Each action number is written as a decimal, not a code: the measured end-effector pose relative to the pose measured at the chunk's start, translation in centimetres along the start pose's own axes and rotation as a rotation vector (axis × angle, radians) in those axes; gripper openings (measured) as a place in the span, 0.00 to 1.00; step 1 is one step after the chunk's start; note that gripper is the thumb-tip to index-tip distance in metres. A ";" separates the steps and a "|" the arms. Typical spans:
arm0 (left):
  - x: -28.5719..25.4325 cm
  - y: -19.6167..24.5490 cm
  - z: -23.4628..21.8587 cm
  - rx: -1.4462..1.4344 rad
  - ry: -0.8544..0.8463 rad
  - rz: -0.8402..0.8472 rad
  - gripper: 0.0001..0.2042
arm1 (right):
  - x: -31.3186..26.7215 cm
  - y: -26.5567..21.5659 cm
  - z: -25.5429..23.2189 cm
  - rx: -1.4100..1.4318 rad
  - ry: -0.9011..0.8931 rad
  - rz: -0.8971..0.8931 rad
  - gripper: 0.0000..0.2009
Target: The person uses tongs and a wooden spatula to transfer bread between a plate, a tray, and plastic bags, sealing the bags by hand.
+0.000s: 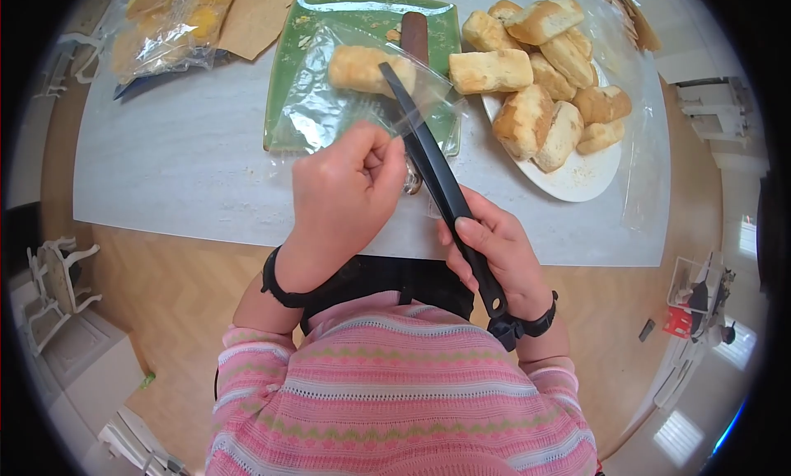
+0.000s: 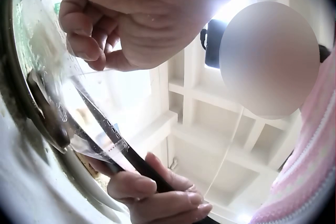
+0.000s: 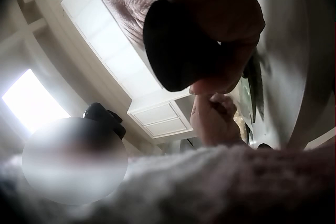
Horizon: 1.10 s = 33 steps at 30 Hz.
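Observation:
My right hand [image 1: 504,247] grips black tongs [image 1: 441,175] by the handle end, thumb on top. The tongs reach up and left into the mouth of a clear plastic bag [image 1: 309,105], as the left wrist view also shows. Their tip overlaps a pale golden bread roll [image 1: 353,69] that lies in the bag, over a green rectangular plate [image 1: 445,18]. With its fingers curled, my left hand [image 1: 342,183] pinches the near edge of the bag, just left of the tongs. A dark brown bar-shaped thing [image 1: 414,32] lies on the plate, partly covered.
On the right, a white oval plate [image 1: 568,187] bears a pile of bread rolls [image 1: 548,72]. Bags with yellow and pale contents [image 1: 177,27] and brown paper [image 1: 259,18] lie at the back left. The table's near edge runs just before the body.

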<state>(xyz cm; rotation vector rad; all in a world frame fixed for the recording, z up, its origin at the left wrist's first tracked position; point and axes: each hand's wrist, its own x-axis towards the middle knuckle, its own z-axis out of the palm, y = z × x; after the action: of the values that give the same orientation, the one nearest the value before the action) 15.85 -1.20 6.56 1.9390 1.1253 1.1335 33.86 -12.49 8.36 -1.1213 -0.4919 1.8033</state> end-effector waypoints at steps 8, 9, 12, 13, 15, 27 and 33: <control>0.3 -1.1 -0.4 -0.127 -0.019 -0.097 0.07 | 1.5 -1.2 1.0 -0.104 0.009 0.019 0.27; 0.4 -1.3 -0.6 -0.175 -0.012 -0.124 0.06 | 1.4 -1.3 0.9 -0.146 0.011 0.011 0.27; 0.7 -1.5 -1.1 -0.231 -0.007 -0.170 0.07 | 0.9 -1.9 0.5 -0.222 0.044 0.000 0.27; 0.8 -1.5 -1.2 -0.240 -0.012 -0.186 0.07 | 0.7 -2.1 0.6 -0.238 0.066 -0.017 0.28; 1.0 -1.7 -1.3 -0.250 -0.003 -0.190 0.07 | 0.1 -2.5 0.6 -0.275 0.096 -0.024 0.28; 1.1 -1.7 -1.4 -0.274 -0.011 -0.189 0.07 | -2.4 -4.2 -0.3 -0.534 0.027 0.022 0.27; 0.5 -1.6 -1.9 -0.249 -0.046 -0.212 0.06 | 0.7 -4.0 -0.2 -0.467 -0.039 0.080 0.28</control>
<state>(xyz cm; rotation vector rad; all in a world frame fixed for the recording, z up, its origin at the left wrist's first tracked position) 13.73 0.16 6.29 1.6078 1.0801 1.0538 35.87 -9.94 10.81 -1.4367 -0.9371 1.8313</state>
